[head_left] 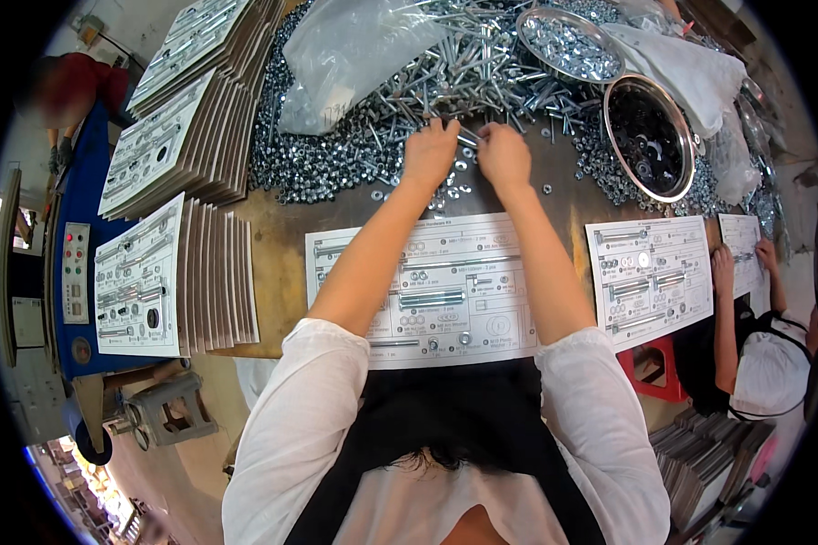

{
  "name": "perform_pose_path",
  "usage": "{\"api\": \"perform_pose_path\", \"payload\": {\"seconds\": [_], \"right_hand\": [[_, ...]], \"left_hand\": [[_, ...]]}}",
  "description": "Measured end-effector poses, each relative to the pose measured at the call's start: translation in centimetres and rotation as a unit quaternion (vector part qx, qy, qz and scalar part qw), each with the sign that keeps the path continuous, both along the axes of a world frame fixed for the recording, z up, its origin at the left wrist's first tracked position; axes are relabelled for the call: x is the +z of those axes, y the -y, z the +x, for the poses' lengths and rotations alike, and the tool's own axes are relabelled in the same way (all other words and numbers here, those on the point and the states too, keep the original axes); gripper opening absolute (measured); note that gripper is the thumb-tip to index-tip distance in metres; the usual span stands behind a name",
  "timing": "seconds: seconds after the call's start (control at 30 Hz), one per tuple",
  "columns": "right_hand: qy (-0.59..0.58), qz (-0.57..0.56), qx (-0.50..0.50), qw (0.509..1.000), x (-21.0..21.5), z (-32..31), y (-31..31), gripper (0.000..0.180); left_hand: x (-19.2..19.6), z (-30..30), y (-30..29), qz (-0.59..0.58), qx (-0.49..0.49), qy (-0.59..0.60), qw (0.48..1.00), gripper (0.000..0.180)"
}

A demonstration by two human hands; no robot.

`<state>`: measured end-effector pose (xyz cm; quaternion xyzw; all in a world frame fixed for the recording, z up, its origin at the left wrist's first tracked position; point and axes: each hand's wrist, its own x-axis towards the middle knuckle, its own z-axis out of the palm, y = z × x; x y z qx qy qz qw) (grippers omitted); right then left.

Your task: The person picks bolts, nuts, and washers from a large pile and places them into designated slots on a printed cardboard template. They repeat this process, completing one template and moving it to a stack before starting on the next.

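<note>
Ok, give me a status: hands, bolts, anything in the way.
Left hand and right hand at near edge of the bolt pile, grips unclear. One bolt between them. Plastic bag lies to their left, clear of both.

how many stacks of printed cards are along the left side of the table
3: the nearest stack, the middle stack just beyond it, and the farthest stack, cut off by the picture's top edge; more could be hidden past that
</note>
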<state>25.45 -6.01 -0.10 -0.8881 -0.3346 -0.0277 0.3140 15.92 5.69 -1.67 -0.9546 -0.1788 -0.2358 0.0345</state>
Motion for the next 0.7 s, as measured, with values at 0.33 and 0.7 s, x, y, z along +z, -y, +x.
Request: {"api": "perform_pose_path", "payload": {"seconds": [0.33,0.7], "right_hand": [[-0.143,0.038,0.139,0.979,2.9,-5.2,15.5,0.017],[-0.139,0.040,0.149,0.978,1.8,-5.1,15.9,0.016]], "left_hand": [[4.6,-15.6,4.2,-0.467,-0.061,0.126,0.873,0.011],[3.6,-16.3,4.8,-0.241,-0.154,-0.056,0.957,0.023]]}}
